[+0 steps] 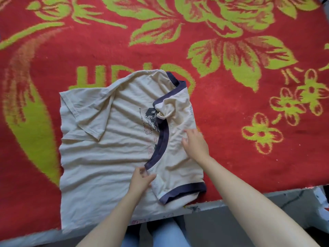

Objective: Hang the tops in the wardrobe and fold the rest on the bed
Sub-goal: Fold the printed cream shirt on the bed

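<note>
Partly folded, the cream T-shirt [106, 139] lies at the near edge of the red-and-green floral bedspread [249, 104]; the left hand [142, 177] pinches its cloth beside the navy trim, the right hand [195, 141] rests flat, fingers spread, on the folded-over side

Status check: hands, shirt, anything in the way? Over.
Left hand pinching the shirt at its navy trim; right hand flat on it. Shirt spread on the red blanket, one side folded over. Nothing blocking it.
</note>
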A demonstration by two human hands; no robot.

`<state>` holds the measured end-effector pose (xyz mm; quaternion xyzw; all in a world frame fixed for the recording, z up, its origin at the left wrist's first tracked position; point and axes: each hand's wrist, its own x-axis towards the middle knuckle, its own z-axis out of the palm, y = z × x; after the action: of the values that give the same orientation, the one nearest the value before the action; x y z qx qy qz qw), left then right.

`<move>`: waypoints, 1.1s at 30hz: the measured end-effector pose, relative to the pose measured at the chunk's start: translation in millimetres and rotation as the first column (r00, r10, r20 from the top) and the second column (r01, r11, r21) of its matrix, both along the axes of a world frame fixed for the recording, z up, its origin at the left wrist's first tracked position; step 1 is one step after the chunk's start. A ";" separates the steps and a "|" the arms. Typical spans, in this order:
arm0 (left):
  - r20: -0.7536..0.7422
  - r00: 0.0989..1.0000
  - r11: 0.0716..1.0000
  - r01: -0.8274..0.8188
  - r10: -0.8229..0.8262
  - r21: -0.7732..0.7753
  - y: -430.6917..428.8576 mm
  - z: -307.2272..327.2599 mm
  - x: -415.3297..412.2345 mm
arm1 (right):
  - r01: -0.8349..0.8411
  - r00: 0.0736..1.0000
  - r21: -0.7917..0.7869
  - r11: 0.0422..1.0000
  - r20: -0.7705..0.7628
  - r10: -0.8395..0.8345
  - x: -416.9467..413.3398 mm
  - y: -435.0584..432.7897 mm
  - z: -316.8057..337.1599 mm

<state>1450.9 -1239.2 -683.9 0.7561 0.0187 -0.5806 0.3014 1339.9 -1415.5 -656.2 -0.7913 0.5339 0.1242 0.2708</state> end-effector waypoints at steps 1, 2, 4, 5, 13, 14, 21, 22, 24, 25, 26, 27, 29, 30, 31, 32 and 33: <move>-0.001 0.999 0.999 -0.040 0.040 0.014 -3.1 0.4 -7.9 | -0.040 0.999 -0.045 0.998 -0.027 0.039 9.1 -14.9 2.0; -0.008 0.996 0.996 -0.088 0.088 0.031 -5.8 -3.2 -11.9 | -0.097 0.994 -0.078 0.992 -0.051 0.094 22.3 -30.5 2.6; 0.000 0.997 0.995 -0.082 0.083 0.063 -6.8 -8.8 -16.5 | -0.192 0.980 -0.120 0.974 -0.073 0.184 46.7 -59.2 2.8; -0.005 0.999 0.997 -0.052 0.052 0.064 -5.7 -10.3 -18.2 | -0.221 0.974 -0.135 0.966 -0.077 0.212 58.8 -72.6 2.4; 0.000 0.995 0.993 -0.099 0.099 -0.068 5.7 -16.3 -15.5 | -0.659 0.709 -0.092 0.746 -0.407 0.576 117.7 -136.1 -22.1; -0.022 0.992 0.989 -0.125 0.123 -0.081 9.9 -15.7 -16.5 | -0.647 0.718 -0.096 0.756 -0.411 0.562 120.5 -141.2 -17.5; -0.064 0.975 0.966 -0.221 0.214 -0.138 29.5 -7.0 -23.5 | -0.225 0.972 -0.163 0.961 -0.100 0.211 157.6 -182.7 5.6; -0.071 0.971 0.962 -0.234 0.226 -0.140 30.5 -7.1 -25.0 | -0.246 0.964 -0.078 0.966 -0.125 0.235 158.8 -177.5 0.1; -0.115 0.955 0.951 -0.285 0.272 -0.122 34.0 -13.1 -25.8 | -0.218 0.971 -0.023 0.976 -0.104 0.215 152.0 -163.5 -12.8; -0.134 0.949 0.949 -0.299 0.286 -0.095 34.4 -14.7 -26.0 | -0.165 0.985 -0.053 0.985 -0.065 0.161 145.3 -155.9 -19.6; -0.132 0.949 0.952 -0.297 0.285 -0.080 34.4 -16.8 -27.4 | -0.095 0.995 -0.104 0.990 -0.021 0.093 136.3 -147.7 -23.6; -0.092 0.963 0.963 -0.261 0.255 -0.066 31.6 -18.0 -27.6 | -0.021 1.000 -0.152 0.988 0.007 0.023 125.8 -139.4 -25.2; -0.044 0.972 0.973 -0.231 0.229 -0.029 26.7 -21.5 -27.7 | 0.014 0.999 -0.280 0.960 0.048 0.000 100.7 -111.7 -29.4; -0.049 0.966 0.967 -0.254 0.253 -0.003 25.3 -21.1 -28.2 | -0.058 0.991 -0.372 0.926 0.087 0.097 84.8 -91.9 -32.5; -0.047 0.958 0.959 -0.282 0.282 0.013 24.8 -20.0 -28.8 | -0.168 0.960 -0.457 0.874 0.125 0.250 67.4 -68.8 -35.6; -0.036 0.947 0.948 -0.318 0.318 0.015 25.0 -18.6 -30.1 | -0.298 0.895 -0.501 0.813 0.150 0.420 47.1 -43.2 -39.3; -0.031 0.938 0.939 -0.345 0.345 0.015 26.9 -15.6 -31.3 | -0.423 0.811 -0.508 0.751 0.158 0.564 22.6 -17.2 -42.5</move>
<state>1419.5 -1212.4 -699.5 0.7329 0.1585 -0.5310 0.3947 1362.5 -1432.7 -698.7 -0.9545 0.2689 -0.0571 0.1155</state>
